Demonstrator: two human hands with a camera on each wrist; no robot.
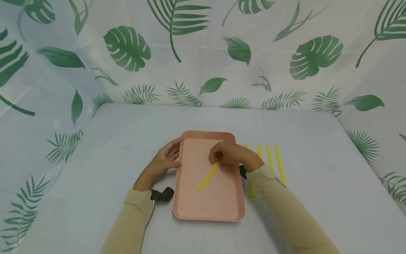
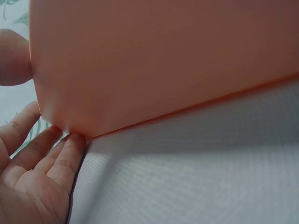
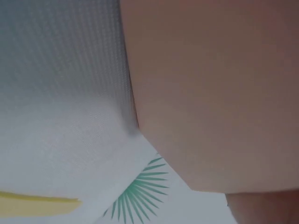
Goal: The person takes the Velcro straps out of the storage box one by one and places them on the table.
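Observation:
A pink rectangular tray (image 1: 209, 208) lies on the table with its long side pointing away from me. My left hand (image 1: 161, 160) rests against the tray's left edge, fingers extended and thumb touching the rim. In the left wrist view the fingertips (image 2: 70, 154) meet the tray's outer side. Over the tray's right half, my right hand (image 1: 231, 153) pinches the upper end of a thin yellow strip (image 1: 207, 177). The strip slants down to the left above the tray floor. The right wrist view shows mostly the tray's side; only a bit of the hand shows there.
Several more yellow strips (image 1: 280, 164) lie roughly side by side on the white table (image 1: 317, 158), right of the tray and partly behind the right forearm. A leaf-patterned cloth (image 1: 196, 53) hangs around the table's back and sides.

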